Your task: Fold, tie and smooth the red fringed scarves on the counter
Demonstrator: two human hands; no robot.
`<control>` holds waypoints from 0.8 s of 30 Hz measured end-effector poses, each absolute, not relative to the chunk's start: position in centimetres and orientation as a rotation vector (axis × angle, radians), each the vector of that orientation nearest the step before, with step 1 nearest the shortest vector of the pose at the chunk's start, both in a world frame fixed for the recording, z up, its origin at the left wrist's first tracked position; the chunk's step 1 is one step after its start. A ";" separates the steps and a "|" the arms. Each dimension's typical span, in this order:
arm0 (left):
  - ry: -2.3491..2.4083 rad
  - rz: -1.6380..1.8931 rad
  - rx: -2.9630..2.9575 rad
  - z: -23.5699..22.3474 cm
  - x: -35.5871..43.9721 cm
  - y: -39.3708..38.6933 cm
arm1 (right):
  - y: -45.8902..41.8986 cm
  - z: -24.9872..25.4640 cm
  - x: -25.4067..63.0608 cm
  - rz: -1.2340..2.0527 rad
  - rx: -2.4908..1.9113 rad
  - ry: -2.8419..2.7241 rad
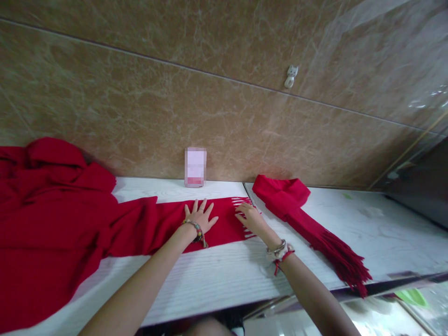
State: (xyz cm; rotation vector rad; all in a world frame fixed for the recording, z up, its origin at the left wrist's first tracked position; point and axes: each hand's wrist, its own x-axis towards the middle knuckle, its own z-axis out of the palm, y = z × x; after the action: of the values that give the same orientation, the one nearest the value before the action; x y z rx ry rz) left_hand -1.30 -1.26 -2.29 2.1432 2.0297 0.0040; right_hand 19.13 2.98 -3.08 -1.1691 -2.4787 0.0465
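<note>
A red scarf [226, 231] lies flattened on the white wood-grain table, its pale fringe at the right end. My left hand [201, 217] presses on it palm down, with the fingers spread. Over the fringe is my right hand [252, 218], fingers a little bent and apart, the tips touching the end of the scarf. To the left, the fabric runs in folds into a large red heap of cloth [52, 233]; where one piece ends and another begins is hard to see. Right of my hands lies another red scarf [297, 219], looped and crossed over itself, its fringed end near the front edge.
A small pink and white box [195, 167], blurred, stands against the brown marbled wall [140, 107]. A white cat-shaped hook [290, 76] is fixed higher up. The table [210, 275] has a seam near the second scarf. Something green [413, 297] shows below at the right.
</note>
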 end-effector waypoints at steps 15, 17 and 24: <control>2.024 -0.022 2.127 -2.1 -1.3 -1.3 | 2.1 -2.9 18.0 0.054 -1.129 -2.438; 2.021 -0.020 2.134 -2.1 -1.3 -1.3 | 2.1 -3.0 18.0 0.023 -1.081 -2.394; 2.038 -0.015 2.121 -2.2 -1.3 -1.3 | 1.0 -3.1 17.7 -0.147 -0.970 -2.739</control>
State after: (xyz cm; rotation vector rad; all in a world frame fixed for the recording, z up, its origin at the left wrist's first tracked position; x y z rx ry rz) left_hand -1.25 -1.32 -2.21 2.1214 2.0377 -0.0151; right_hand 17.67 1.02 -3.14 -0.9695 -2.7390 -0.1467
